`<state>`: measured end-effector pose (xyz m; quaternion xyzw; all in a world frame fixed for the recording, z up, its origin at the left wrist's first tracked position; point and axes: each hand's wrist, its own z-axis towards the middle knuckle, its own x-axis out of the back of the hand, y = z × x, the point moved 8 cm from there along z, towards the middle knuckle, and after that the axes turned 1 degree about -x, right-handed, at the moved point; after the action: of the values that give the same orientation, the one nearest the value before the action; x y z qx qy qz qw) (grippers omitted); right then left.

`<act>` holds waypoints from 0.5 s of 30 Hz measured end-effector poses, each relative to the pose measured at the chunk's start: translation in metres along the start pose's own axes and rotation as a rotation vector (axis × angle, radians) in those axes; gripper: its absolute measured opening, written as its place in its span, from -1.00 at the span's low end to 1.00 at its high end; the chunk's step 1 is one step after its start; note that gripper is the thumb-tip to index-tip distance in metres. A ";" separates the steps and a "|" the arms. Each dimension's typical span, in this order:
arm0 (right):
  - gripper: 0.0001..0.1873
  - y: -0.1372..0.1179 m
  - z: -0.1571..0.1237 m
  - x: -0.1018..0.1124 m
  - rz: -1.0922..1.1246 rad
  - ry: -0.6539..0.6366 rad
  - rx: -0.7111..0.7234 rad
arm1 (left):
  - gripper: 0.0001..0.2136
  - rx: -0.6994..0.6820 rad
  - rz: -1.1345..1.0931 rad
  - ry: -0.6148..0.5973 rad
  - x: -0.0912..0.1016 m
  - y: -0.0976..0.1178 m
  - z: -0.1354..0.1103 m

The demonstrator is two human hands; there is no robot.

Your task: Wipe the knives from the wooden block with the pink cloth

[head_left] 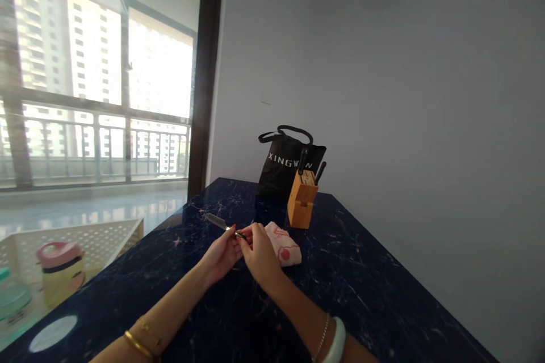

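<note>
Over the dark blue marbled table, my left hand and my right hand meet on the dark handle of a small knife. Its silver blade points away to the upper left, just above the tabletop. Both hands pinch the handle end. Right behind my right hand lies a folded white cloth with a red pattern. Farther back stands a wooden knife block with two black handles sticking out of it.
A black tote bag with white lettering stands behind the block against the grey wall. At left, a perforated cream rack holds a pink-lidded container. A large window and railing lie beyond it.
</note>
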<state>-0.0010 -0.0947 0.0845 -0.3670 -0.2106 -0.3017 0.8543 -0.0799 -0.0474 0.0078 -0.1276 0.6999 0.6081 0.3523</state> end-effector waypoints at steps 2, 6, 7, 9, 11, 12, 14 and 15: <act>-0.79 0.005 0.002 0.004 -0.158 -0.012 0.021 | -0.86 -0.008 0.062 0.165 0.020 0.005 0.001; -0.68 0.028 0.003 0.003 -0.530 -0.069 0.026 | -0.82 0.028 0.362 0.342 0.042 0.013 -0.002; -0.68 0.035 0.002 0.000 -0.588 -0.102 0.029 | -0.80 0.032 0.431 0.337 0.042 0.014 -0.003; -0.71 0.047 0.001 -0.006 -0.662 -0.141 0.037 | -0.77 0.035 0.535 0.307 0.037 0.012 -0.002; -0.75 0.058 0.001 -0.010 -0.703 -0.151 0.031 | -0.74 0.035 0.627 0.284 0.033 0.007 -0.002; -0.77 0.063 0.002 -0.012 -0.718 -0.158 0.021 | -0.71 0.029 0.673 0.264 0.031 0.005 -0.001; -0.78 0.070 0.003 -0.015 -0.737 -0.183 0.009 | -0.66 0.004 0.763 0.223 0.028 0.001 0.002; -0.78 0.073 0.004 -0.016 -0.740 -0.192 0.009 | -0.64 -0.011 0.807 0.204 0.027 0.000 0.003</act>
<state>0.0356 -0.0457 0.0414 -0.2890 -0.4094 -0.5532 0.6654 -0.0982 -0.0375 -0.0095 0.0956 0.7218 0.6854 0.0137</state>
